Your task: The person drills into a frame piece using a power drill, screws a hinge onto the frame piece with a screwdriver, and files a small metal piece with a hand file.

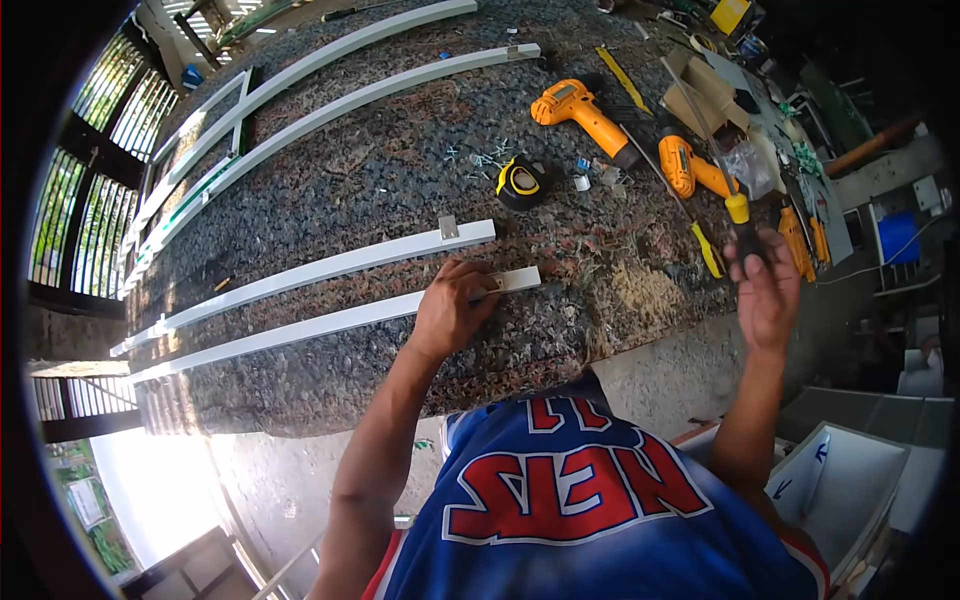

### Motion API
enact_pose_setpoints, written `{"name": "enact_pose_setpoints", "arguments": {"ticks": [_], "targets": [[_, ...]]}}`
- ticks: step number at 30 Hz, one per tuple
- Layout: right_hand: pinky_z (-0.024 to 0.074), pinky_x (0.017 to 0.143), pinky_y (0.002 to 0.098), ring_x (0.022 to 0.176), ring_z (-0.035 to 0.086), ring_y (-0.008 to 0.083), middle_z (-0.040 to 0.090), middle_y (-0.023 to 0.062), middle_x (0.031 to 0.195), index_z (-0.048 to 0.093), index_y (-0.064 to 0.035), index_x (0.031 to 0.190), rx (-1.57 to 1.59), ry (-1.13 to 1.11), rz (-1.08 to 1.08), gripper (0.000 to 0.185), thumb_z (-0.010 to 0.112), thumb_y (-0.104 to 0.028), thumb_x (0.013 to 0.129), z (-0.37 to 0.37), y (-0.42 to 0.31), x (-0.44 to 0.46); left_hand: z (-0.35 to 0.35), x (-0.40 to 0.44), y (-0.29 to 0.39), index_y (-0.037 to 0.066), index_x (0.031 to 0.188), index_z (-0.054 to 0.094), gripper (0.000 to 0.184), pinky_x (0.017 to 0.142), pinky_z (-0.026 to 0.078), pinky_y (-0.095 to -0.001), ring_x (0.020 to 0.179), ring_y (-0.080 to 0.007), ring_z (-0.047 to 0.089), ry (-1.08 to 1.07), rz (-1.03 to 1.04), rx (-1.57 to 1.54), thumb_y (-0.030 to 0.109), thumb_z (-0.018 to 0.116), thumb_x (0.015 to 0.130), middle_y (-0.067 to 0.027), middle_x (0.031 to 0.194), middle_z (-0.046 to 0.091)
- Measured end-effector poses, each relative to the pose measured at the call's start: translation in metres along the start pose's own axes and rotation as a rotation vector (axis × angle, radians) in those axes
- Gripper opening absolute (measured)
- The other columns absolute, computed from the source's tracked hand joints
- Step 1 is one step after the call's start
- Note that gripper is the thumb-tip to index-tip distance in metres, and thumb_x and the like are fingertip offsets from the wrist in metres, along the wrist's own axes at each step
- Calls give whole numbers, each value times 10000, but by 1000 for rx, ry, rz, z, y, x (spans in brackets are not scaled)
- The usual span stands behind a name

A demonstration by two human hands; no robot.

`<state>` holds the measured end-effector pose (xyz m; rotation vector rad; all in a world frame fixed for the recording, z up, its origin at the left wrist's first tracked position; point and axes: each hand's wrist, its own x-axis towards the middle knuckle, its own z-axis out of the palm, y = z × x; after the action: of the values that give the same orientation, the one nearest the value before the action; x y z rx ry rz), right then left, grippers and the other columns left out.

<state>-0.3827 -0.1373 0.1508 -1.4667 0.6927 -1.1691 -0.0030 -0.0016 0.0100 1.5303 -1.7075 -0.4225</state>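
My left hand (pixel 452 312) rests near the right end of the nearest white bar (pixel 330 325), its bent fingers closed around it. A small metal piece shows partly under those fingers, mostly hidden. In my right hand (pixel 768 285) is a long screwdriver (pixel 737 206) with a yellow and black handle, its shaft pointing up and away to the left. Just beyond the nearest bar lies a second white bar (pixel 350 266), with a small metal hinge-like plate (pixel 448 228) near its end.
Two orange cordless drills (pixel 590 122), (pixel 690 168), a tape measure (pixel 520 183), loose screws (pixel 490 157) and a yellow-handled screwdriver (pixel 708 250) lie on the rough mottled table cover (pixel 380 190). More white bars (pixel 350 90) lie farther back. At the right stands an open cardboard box (pixel 705 95).
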Motion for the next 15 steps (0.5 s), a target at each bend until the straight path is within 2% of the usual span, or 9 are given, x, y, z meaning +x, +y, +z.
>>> {"name": "enact_pose_setpoints", "arguments": {"ticks": [4,5,11,15], "targets": [[485,815,270,940,633,152,665,140,1184,569,31,1307,-168,149,-160,368,666,-55,963,3,-39,1,0,0,1,15,935,728,160,943,522,-433,1041,-349,653,5,15,-5,102,765,806,-145,1104,714],[488,824,270,915,622,139,668,151,1185,603,40,1235,-184,139,-168,298,668,-50,958,6,-46,1,2,-1,0,21,942,729,162,944,520,-430,1038,-351,648,3,10,-4,117,758,816,-141,1111,711],[502,861,282,983,635,151,681,152,1149,520,40,1320,-277,89,-336,457,718,-83,926,33,-67,15,-1,0,-2,19,950,730,173,937,523,-433,1026,-353,647,-12,27,17,114,763,808,-144,1109,708],[509,892,282,964,633,145,683,156,1111,478,33,1349,-404,-29,-490,528,746,-104,914,78,-77,27,2,-2,-5,18,954,713,170,939,518,-432,1029,-360,632,0,46,13,128,741,827,-136,1122,701]]}}
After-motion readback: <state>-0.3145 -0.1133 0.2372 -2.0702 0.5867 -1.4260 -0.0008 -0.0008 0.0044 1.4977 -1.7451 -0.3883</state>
